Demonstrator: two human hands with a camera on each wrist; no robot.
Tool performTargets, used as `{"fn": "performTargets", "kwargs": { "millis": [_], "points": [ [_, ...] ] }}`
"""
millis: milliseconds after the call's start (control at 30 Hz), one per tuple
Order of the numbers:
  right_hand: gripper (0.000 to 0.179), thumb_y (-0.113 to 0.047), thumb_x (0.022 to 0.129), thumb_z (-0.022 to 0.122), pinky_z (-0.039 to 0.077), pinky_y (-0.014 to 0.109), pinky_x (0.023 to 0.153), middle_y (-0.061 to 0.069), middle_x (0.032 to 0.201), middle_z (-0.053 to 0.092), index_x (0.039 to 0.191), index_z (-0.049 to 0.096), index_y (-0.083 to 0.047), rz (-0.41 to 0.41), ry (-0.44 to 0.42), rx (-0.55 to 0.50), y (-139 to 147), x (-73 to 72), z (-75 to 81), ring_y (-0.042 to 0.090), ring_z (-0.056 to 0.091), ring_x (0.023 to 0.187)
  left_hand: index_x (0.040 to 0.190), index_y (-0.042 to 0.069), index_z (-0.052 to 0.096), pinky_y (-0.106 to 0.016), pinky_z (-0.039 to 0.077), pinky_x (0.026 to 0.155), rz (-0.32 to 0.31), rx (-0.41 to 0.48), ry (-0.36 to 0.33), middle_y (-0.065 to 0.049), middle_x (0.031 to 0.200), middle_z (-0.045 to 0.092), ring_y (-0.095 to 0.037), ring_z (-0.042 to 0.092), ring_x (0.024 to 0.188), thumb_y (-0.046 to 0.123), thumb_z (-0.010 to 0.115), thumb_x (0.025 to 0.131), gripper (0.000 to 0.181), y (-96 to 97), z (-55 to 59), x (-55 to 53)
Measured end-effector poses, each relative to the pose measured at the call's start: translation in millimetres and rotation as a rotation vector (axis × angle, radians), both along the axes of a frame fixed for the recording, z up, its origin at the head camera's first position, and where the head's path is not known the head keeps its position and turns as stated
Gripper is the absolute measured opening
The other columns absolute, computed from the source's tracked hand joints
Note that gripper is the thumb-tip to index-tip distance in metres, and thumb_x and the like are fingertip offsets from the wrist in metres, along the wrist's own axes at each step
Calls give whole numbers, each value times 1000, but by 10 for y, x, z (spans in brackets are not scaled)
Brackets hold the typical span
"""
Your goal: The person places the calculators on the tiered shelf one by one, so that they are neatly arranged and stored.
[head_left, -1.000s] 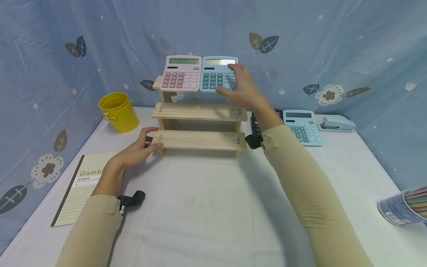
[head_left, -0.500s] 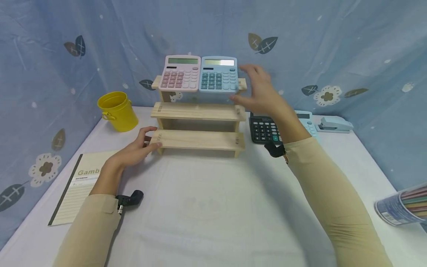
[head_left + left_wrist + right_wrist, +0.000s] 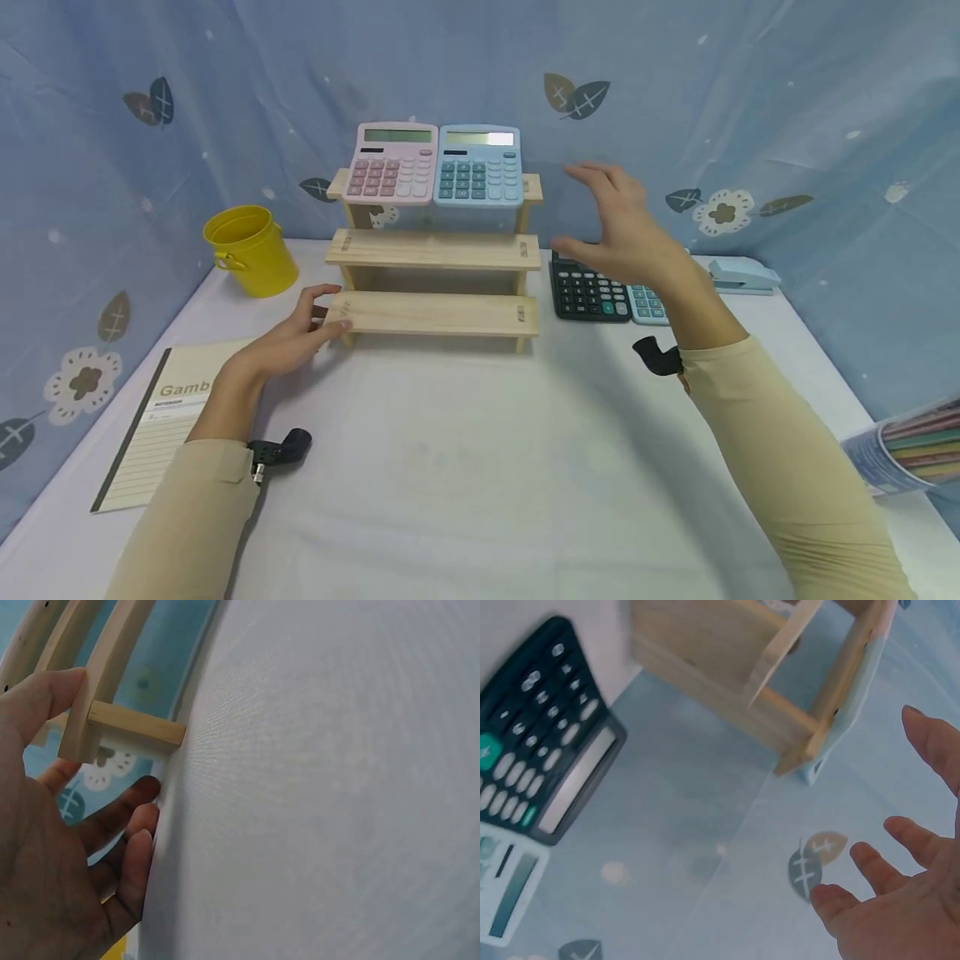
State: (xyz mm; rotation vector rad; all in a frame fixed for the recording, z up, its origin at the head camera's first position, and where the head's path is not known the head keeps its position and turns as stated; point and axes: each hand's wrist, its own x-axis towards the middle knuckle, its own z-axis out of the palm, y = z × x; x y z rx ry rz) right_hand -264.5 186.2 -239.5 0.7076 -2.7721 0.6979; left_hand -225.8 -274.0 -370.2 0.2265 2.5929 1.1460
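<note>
White table (image 3: 435, 467), left fingers (image 3: 124, 812) pinching wooden shelf (image 3: 433, 248), right fingers (image 3: 915, 841) apart, black calculator (image 3: 588, 295) partly hidden, yellow bucket (image 3: 258, 260)

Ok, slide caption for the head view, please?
Pink calculator and blue calculator side by side atop a three-tier wooden stand, left grip on its bottom tier, right grip empty.
</note>
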Motion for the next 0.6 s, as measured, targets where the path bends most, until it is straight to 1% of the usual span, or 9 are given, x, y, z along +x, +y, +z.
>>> {"fn": "performTargets", "kwargs": {
  "millis": [100,167,267,367,500,600],
  "points": [
    [89,-35,94,74,25,68,116,15,168,17,163,22,-13,-29,-16,16,101,50,-19,44,12,153,160,30,1,-64,33,110,2,-5,-3,-27,155,34,-44,39,141,55,49,104,78,-13,-8,-5],
    [89,-34,94,75,25,70,114,16,168,18,163,23,-13,-44,-10,21,167,80,-24,45,13,152,160,30,1,-66,31,111,2,-6,-6,-28,155,33,-44,38,142,56,49,104,78,-6,-14,-6],
    [88,-33,94,75,25,71,113,17,167,20,163,24,-12,-61,0,28,254,112,-47,47,13,151,161,30,0,-66,32,111,2,-9,-13,-28,156,32,-44,38,142,56,49,104,79,8,-19,-1],
    [87,-31,94,75,22,71,114,20,165,23,162,25,-9,-79,13,36,321,121,-84,48,16,150,161,31,-1,-65,33,110,7,-13,-20,-28,157,31,-44,37,142,56,49,104,79,10,-10,5],
    [87,-30,93,75,22,69,114,22,163,26,161,25,-7,-107,18,49,392,112,-147,49,20,148,161,28,-1,-64,33,109,1,-4,-12,-29,157,31,-45,36,142,54,49,105,79,4,5,11],
    [89,-31,93,76,22,70,114,23,162,27,161,25,-6,-128,9,48,451,98,-191,49,19,148,161,28,-2,-65,32,110,-7,-6,-10,-30,157,30,-45,35,143,54,49,105,80,-5,32,-5]
  ]
}}
